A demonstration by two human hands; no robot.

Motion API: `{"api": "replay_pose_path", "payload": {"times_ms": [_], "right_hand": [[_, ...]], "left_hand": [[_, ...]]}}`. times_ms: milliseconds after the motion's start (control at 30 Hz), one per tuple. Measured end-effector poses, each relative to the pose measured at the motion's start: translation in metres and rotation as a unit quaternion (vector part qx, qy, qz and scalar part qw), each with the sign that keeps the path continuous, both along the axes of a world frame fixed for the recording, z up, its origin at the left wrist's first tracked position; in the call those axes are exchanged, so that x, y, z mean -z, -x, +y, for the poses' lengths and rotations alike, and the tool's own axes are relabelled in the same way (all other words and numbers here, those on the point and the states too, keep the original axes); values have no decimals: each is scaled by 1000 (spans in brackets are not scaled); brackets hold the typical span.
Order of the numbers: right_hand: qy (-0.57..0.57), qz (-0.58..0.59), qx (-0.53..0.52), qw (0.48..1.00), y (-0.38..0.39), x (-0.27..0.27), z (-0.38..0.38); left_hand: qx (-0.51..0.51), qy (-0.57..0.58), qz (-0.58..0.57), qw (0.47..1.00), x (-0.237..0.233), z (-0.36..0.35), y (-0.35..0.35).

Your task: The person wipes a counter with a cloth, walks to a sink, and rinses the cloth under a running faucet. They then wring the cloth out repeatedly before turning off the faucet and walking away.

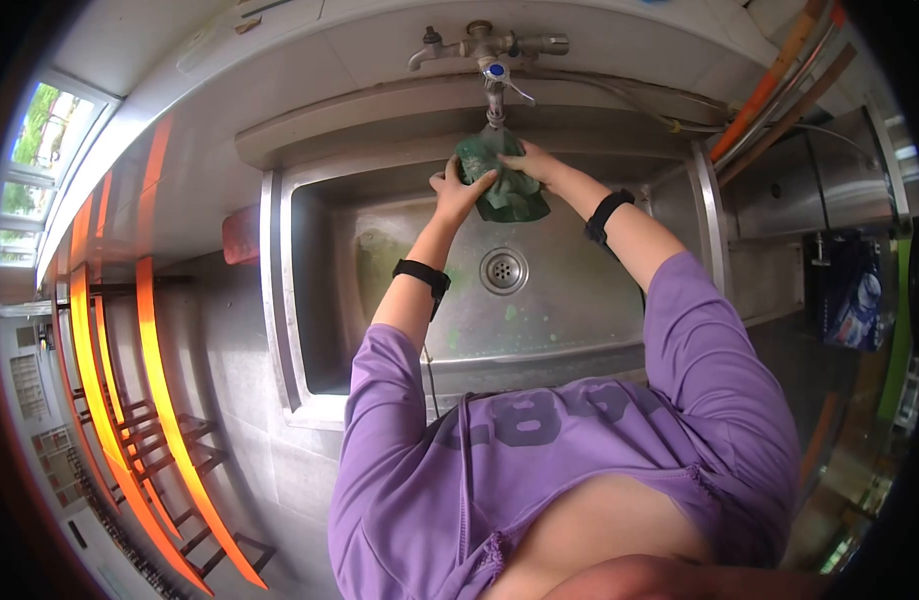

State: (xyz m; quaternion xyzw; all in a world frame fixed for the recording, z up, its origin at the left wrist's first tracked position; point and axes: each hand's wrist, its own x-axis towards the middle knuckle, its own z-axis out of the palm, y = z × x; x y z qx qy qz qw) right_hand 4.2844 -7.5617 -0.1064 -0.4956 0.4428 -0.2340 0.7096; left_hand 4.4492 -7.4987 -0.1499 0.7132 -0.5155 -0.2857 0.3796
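Observation:
A crumpled, wet green cloth [516, 198] hangs over the far part of the steel sink [570, 330], directly below the tap [495, 95]. Water seems to run from the spout onto it. My left hand [460, 192] grips its left side, thumb across the front and fingers partly behind. On the upper right side my right hand [536, 165] holds the cloth, with its fingertips partly hidden by the folds. Both wrists wear black bands.
A round drain [504, 271] lies in the sink floor, with pale green spots around it. A second tap [480, 42] is on the wall. Orange benches [150, 400] stand at the left; orange and brown poles [775, 90] lean at the upper right.

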Motion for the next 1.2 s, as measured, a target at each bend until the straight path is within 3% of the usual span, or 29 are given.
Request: {"api": "replay_pose_path", "payload": {"times_ms": [33, 100, 200, 267, 367, 467, 500, 600, 700, 733, 767, 867, 900, 1000, 1133, 1200], "right_hand": [[24, 22, -8, 999, -4, 3, 0], [82, 77, -22, 993, -8, 11, -3], [162, 165, -47, 972, -8, 20, -12], [190, 212, -73, 956, -4, 17, -14], [290, 161, 27, 943, -5, 38, -12], [302, 307, -46, 901, -12, -21, 18], [284, 298, -85, 908, -13, -18, 19], [351, 320, -91, 875, -9, -5, 24], [258, 167, -22, 951, 7, 13, 9], [223, 128, 2, 966, 8, 16, 6], [265, 124, 79, 953, 8, 20, 7], [127, 98, 63, 985, 15, -6, -3], [135, 63, 97, 984, 15, -6, -1], [45, 28, 29, 998, 26, 4, -10], [-82, -53, 57, 994, 18, 15, -4], [-99, -28, 53, 993, 10, 17, -1]], "left_hand": [[6, -25, 152, 988, -5, 3, 3], [19, -72, 443, 893, -25, 9, 8], [10, -121, 456, 882, -43, 10, 5], [-13, -97, 396, 913, -31, 6, 6], [-49, -53, 329, 941, -6, -2, 7], [-78, -35, 284, 955, 19, -10, 6], [-87, -33, 271, 958, 22, -11, 6], [-81, -77, 383, 917, -37, 5, 14], [-73, -142, 516, 841, -55, 9, 8], [-40, -169, 494, 852, -48, 5, 1], [-7, -196, 471, 860, -36, 1, -10], [92, -205, 374, 900, -8, -6, -32], [124, -193, 337, 913, -5, -7, -33], [16, -174, 301, 937, 6, -7, -18], [66, -76, 611, 785, -18, 5, 11], [57, -77, 637, 765, -19, 0, 12]]}}
